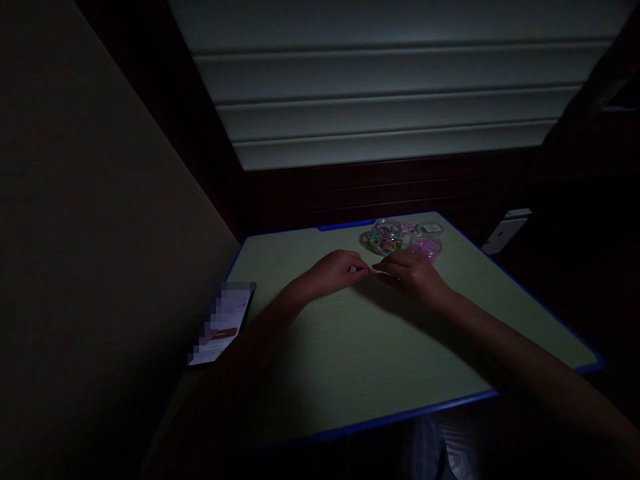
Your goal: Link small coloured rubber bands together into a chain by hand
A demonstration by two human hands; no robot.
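Observation:
Over the table my left hand (pixel 336 275) has its thumb and forefinger pinched together; whatever lies between the tips is too small and dark to name. My right hand (pixel 414 276) faces it from the other side, fingertips drawn together almost touching the left ones. Anything held there is also hard to make out. Just beyond the hands stands a clear jar (pixel 386 235) with many small coloured ring-like pieces. Beside it, partly behind my right hand, is a second clear tub (pixel 427 245) holding pink bits.
A clear round lid (pixel 430 228) with a white label lies behind the tub. The pale table (pixel 340 360) has a blue rim. A phone-like device (pixel 231 320), partly pixelated, rests at the left edge. Past the right edge is a white phone-shaped object (pixel 506 232).

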